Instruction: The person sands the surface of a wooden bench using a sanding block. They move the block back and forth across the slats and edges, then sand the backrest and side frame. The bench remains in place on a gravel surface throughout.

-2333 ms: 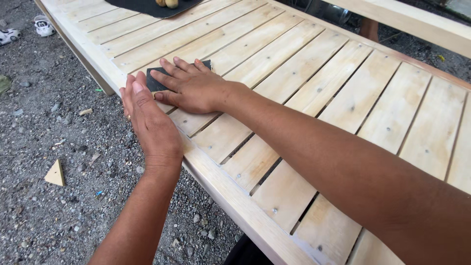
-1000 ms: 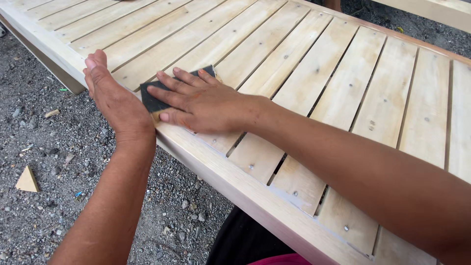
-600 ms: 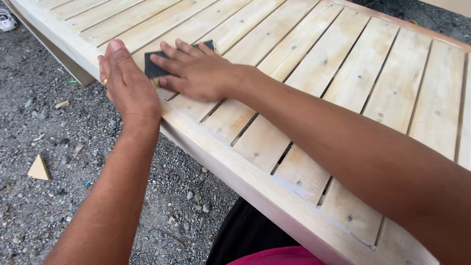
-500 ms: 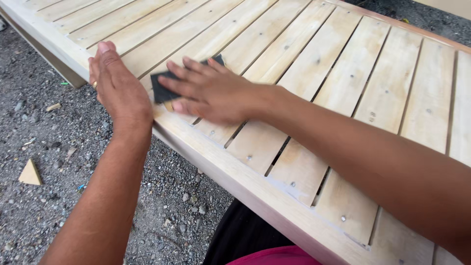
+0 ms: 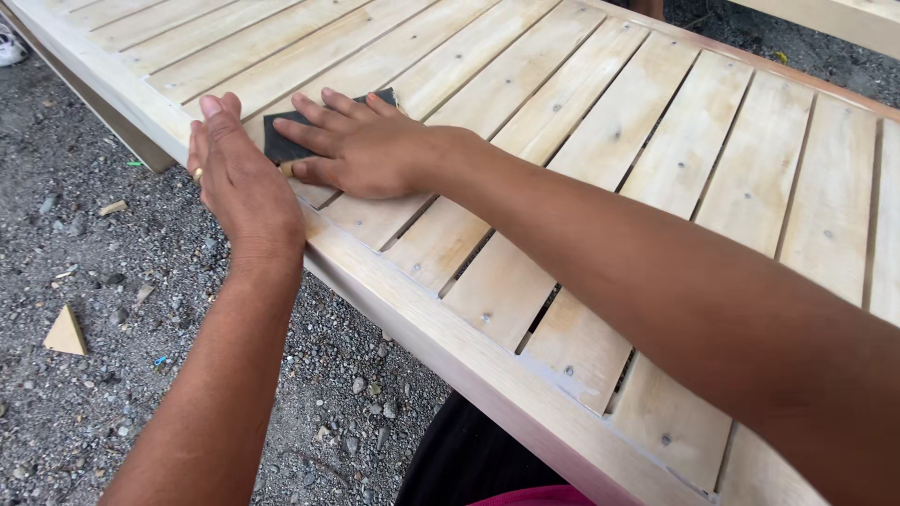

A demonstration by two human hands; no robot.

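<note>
Head view, left to right: a small pale triangular wood offcut (image 5: 66,332) lies on the grey gravel ground (image 5: 84,262), well apart from the work. Next comes the left hand (image 5: 239,183), flat and open with fingers together, gripping nothing; its palm rests against the outer edge rail of the pale slatted wooden frame (image 5: 581,178), and a gold ring shows on one finger. Just beside it sits the dark rectangular sanding pad (image 5: 286,141), lying on the slats near that edge. The right hand (image 5: 366,145) presses down on the pad with spread, flat fingers, not curled around it, forearm stretching back across the slats.
</note>
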